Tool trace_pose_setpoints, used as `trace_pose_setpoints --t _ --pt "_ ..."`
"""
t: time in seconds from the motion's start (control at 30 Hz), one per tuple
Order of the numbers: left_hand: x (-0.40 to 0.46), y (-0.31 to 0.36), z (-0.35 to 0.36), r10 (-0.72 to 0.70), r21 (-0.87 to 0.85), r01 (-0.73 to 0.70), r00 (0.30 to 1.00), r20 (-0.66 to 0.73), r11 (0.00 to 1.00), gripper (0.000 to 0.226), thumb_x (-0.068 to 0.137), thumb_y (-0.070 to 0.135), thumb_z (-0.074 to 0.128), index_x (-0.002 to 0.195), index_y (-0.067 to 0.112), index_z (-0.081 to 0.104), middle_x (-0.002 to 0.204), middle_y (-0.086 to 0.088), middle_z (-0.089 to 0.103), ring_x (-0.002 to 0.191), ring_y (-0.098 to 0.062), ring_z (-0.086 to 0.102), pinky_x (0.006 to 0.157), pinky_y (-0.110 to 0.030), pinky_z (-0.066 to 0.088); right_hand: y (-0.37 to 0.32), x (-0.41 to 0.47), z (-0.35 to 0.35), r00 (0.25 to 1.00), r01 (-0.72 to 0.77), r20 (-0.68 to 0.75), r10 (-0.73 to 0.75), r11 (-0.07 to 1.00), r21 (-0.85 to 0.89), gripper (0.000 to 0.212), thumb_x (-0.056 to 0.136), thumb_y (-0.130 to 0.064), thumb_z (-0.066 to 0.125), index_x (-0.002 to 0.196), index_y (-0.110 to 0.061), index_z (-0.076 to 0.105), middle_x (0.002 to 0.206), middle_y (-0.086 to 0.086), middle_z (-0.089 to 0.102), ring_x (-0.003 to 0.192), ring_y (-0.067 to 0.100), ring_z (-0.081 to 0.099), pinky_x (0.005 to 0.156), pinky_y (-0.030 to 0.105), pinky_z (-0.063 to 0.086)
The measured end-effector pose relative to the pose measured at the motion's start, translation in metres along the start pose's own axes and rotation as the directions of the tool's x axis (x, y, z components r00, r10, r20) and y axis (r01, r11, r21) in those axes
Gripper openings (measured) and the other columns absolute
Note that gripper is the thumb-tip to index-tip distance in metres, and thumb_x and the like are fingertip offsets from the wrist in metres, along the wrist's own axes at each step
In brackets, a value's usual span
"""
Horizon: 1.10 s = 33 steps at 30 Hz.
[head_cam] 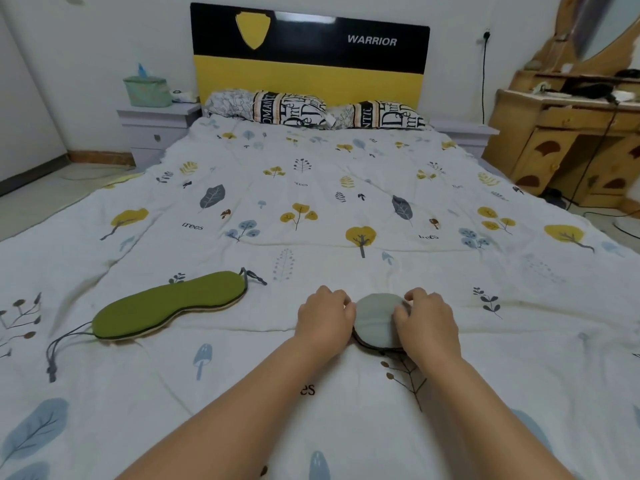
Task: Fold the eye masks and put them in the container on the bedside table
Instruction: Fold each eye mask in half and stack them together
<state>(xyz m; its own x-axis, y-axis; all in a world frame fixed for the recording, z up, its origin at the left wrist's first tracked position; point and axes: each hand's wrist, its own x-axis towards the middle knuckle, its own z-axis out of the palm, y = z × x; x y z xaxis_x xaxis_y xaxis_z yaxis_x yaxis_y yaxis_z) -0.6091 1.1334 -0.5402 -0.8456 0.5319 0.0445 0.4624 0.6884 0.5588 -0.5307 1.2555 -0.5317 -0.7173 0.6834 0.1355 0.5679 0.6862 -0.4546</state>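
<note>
A pale grey-green eye mask (375, 320) lies folded in half on the bed near me. My left hand (325, 315) grips its left edge and my right hand (427, 320) presses on its right side, covering part of it. A second eye mask (166, 306), olive green with grey cords, lies flat and unfolded on the quilt to the left, apart from both hands. The green fabric container (147, 90) stands on the left bedside table (157, 123) at the far end of the bed.
The white leaf-print quilt (311, 202) covers the whole bed. Two pillows (311, 110) lean at the yellow and black headboard. A wooden dressing table (571, 133) with cables stands at the right. A small white object sits beside the container.
</note>
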Motion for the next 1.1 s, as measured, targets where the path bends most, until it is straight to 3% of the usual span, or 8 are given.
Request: trace_pose_setpoints --t 0.1,0.27,0.47,0.57,0.7,0.87,0.97,1.1 --pt "-0.007 -0.008 -0.018 -0.006 -0.057 0.004 1.000 -0.031 0.998 0.030 0.091 0.022 0.038 0.105 0.010 0.061 0.111 -0.011 0.060 0.099 -0.028 0.056 0.079 -0.034 0.042 -0.022 -0.010 0.000 0.989 0.144 -0.021 -0.143 0.989 0.027 0.030 0.089 -0.016 0.043 0.116 -0.010 0.056 0.112 0.012 0.058 0.106 0.029 0.049 0.087 0.038 0.039" --pt "-0.020 -0.045 -0.048 -0.077 -0.014 0.076 0.996 -0.043 0.997 0.026 0.087 0.019 0.041 0.097 0.015 0.064 0.101 -0.006 0.069 0.094 -0.025 0.060 0.076 -0.031 0.046 -0.062 -0.027 0.017 0.908 0.372 0.168 -0.384 0.923 0.099 0.026 0.091 -0.020 0.044 0.112 -0.014 0.058 0.107 0.007 0.065 0.102 0.026 0.055 0.080 0.031 0.040" --pt "-0.032 -0.107 -0.088 -0.191 0.091 0.206 0.970 -0.151 0.974 0.024 0.085 0.015 0.040 0.089 0.011 0.064 0.086 -0.006 0.067 0.081 -0.025 0.059 0.064 -0.031 0.042 -0.105 -0.039 0.054 0.832 0.470 0.288 -0.475 0.878 0.088 0.029 0.091 -0.021 0.041 0.113 -0.014 0.058 0.113 0.008 0.062 0.107 0.027 0.053 0.086 0.034 0.041" --pt "-0.041 -0.139 -0.107 -0.276 0.133 0.311 0.934 -0.226 0.941 0.022 0.084 0.012 0.040 0.083 0.010 0.061 0.080 -0.004 0.061 0.074 -0.023 0.054 0.060 -0.029 0.037 -0.125 -0.039 0.072 0.813 0.489 0.330 -0.480 0.870 0.060 0.030 0.092 -0.020 0.039 0.115 -0.013 0.056 0.116 0.010 0.060 0.109 0.029 0.051 0.089 0.035 0.041" --pt "-0.051 -0.171 -0.125 -0.326 0.178 0.399 0.885 -0.332 0.900 0.024 0.082 0.010 0.042 0.087 0.008 0.065 0.087 -0.009 0.066 0.074 -0.025 0.052 0.061 -0.029 0.038 -0.148 -0.037 0.093 0.830 0.469 0.329 -0.451 0.883 0.028 0.031 0.094 -0.021 0.035 0.113 -0.009 0.057 0.115 0.012 0.058 0.107 0.030 0.050 0.086 0.037 0.043" --pt "-0.057 -0.192 -0.136 -0.341 0.293 0.474 0.848 -0.406 0.830 0.027 0.085 0.014 0.040 0.101 0.007 0.060 0.107 -0.014 0.057 0.099 -0.032 0.052 0.073 -0.036 0.041 -0.172 -0.032 0.112 0.901 0.321 0.291 -0.322 0.946 0.051 0.036 0.095 -0.029 0.033 0.110 -0.008 0.059 0.115 0.015 0.057 0.109 0.033 0.048 0.088 0.039 0.041" --pt "-0.060 -0.204 -0.144 -0.392 0.335 0.565 0.797 -0.460 0.754 0.026 0.086 0.015 0.039 0.105 0.007 0.055 0.112 -0.014 0.053 0.106 -0.031 0.046 0.077 -0.037 0.038 -0.186 -0.027 0.121 0.940 0.218 0.275 -0.202 0.976 -0.030 0.045 0.095 -0.038 0.028 0.114 -0.010 0.058 0.119 0.013 0.055 0.113 0.031 0.046 0.091 0.040 0.038" --pt "-0.064 -0.214 -0.149 -0.537 0.263 0.690 0.703 -0.466 0.675 0.032 0.088 0.021 0.035 0.113 0.008 0.050 0.121 -0.014 0.050 0.114 -0.031 0.041 0.089 -0.041 0.035 -0.200 -0.028 0.132 0.956 0.114 0.278 -0.091 0.991 -0.068 0.050 0.093 -0.047 0.031 0.120 -0.012 0.055 0.125 0.011 0.051 0.118 0.029 0.041 0.095 0.042 0.034"
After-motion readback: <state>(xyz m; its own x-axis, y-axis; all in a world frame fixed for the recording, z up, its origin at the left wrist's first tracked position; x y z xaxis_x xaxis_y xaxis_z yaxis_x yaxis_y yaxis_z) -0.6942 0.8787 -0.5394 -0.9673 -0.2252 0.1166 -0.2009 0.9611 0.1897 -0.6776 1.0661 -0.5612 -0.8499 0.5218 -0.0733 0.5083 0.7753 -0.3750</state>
